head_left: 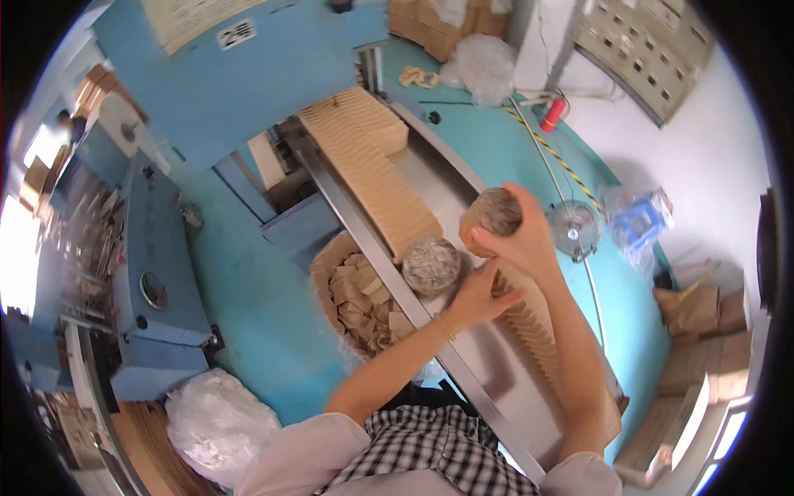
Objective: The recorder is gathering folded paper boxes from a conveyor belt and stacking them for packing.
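Note:
In my right hand (529, 236) is a short round block (499, 212) with a mottled grey-brown face and tan side; thumb and fingers close around it. My left hand (481, 299) is just below it, fingers apart, at the end of a row of overlapping brown pieces (533, 343). Whether it presses on the row I cannot tell. Left of it, a second mottled round block (431, 266) rests on the metal worktop (442, 192). Beyond that block, a long fanned row of tan card-like pieces (372, 169) runs toward the blue machine (240, 83).
A round bin (324, 289) of brown scraps stands below the worktop's left edge. Another blue machine (161, 248) is farther left. White plastic bags (219, 426) lie at lower left. On the right floor are a fan (575, 231), a red cylinder (552, 114) and cardboard boxes (703, 364).

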Demonstrator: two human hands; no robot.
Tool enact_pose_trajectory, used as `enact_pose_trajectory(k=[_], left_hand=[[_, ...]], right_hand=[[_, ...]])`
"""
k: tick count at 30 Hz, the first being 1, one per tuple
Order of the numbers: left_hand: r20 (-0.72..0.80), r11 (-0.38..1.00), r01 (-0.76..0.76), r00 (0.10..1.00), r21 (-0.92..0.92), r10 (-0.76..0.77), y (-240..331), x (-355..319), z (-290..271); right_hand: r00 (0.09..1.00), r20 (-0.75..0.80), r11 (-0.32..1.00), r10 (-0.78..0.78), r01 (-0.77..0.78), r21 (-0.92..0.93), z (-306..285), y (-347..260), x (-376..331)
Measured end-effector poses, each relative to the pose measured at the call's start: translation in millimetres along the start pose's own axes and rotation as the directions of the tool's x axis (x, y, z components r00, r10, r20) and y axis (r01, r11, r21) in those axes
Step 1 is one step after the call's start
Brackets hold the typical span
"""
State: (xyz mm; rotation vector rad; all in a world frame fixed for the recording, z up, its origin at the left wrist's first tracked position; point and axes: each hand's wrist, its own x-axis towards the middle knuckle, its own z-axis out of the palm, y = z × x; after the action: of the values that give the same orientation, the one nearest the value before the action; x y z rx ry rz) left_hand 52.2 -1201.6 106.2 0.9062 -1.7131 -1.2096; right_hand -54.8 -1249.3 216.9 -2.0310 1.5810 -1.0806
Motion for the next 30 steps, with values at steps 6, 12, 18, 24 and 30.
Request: enact_pose_trajectory(k=[6,12,18,24,30], left_hand=[[0.085,0.996,0.036,0.995,0.085,-0.043,-4.6,-4.3,3.9],[0.048,0.965,-0.210,0.978,0.158,0.205,-49.9,-9.3,14.2],[-0.053,0.881,-0.389,0.908,0.267,0.417,-64.0,-2.8,16.7],[0.024,0.992,-0.092,0.995,-0.091,0.094,-2.8,7.3,10.1],[0.011,0.995,-0.068,0.998,0.067,0.067,-15.5,21.0,3.9]], right_hand=[[0.968,0.204,0.960,0.149,-0.092,-0.265,113.3,56.1,90.1],[0.976,0.122,0.883,0.179,-0.214,0.417,164.9,8.0,112.0],[0.974,-0.028,0.935,-0.225,0.224,0.274,81.3,-13.9,1.8],[0.991,-0.124,0.934,0.047,-0.087,-0.346,-89.0,9.4,-178.5],[0.383,-0.753,0.226,0.535,-0.924,-0.310,-166.2,40.0,-381.9]])
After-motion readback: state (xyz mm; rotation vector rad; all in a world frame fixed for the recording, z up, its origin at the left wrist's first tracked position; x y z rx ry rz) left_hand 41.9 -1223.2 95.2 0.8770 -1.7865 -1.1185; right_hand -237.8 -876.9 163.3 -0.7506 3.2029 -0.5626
